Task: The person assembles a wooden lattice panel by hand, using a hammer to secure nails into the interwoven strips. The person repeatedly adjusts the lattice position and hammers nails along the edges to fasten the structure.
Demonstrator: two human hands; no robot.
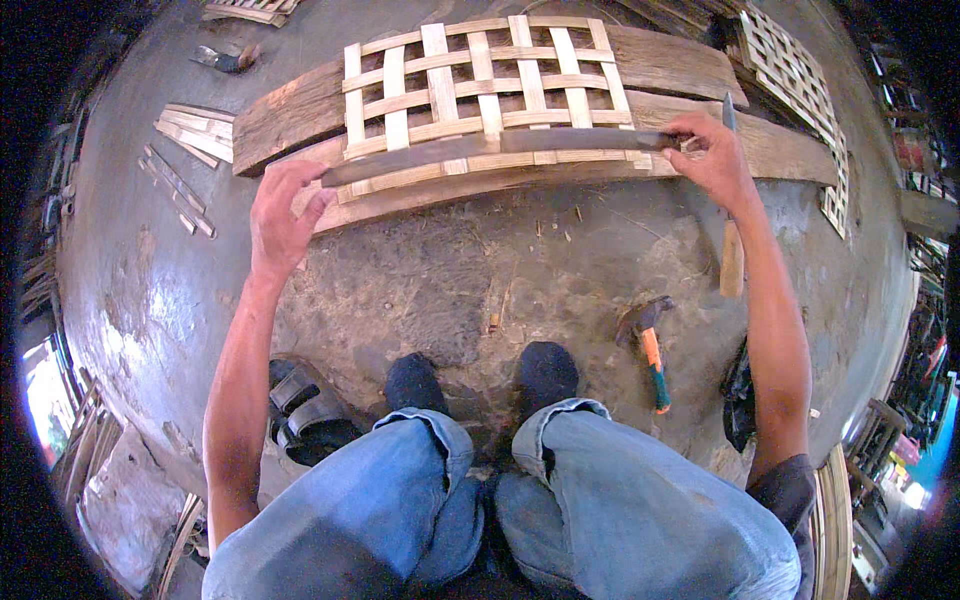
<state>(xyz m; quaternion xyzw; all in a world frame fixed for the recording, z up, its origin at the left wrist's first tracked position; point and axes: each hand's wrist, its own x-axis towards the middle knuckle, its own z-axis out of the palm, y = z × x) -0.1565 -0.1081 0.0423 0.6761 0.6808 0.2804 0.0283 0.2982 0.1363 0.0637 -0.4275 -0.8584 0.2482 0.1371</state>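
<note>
I see my left hand [280, 215] and right hand [712, 150] each closed on one end of a long dark blade [490, 150], which lies across the woven bamboo lattice [480, 90] on wooden planks [680, 60]. A hammer [648, 345] lies on the floor.

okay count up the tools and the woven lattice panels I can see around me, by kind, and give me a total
Woven lattice panels: 2, one under the hands, one leaning at right
Long blades: 1, held by left hand and right hand
Hammers: 1
Chisels: 1
Total: 5
</note>
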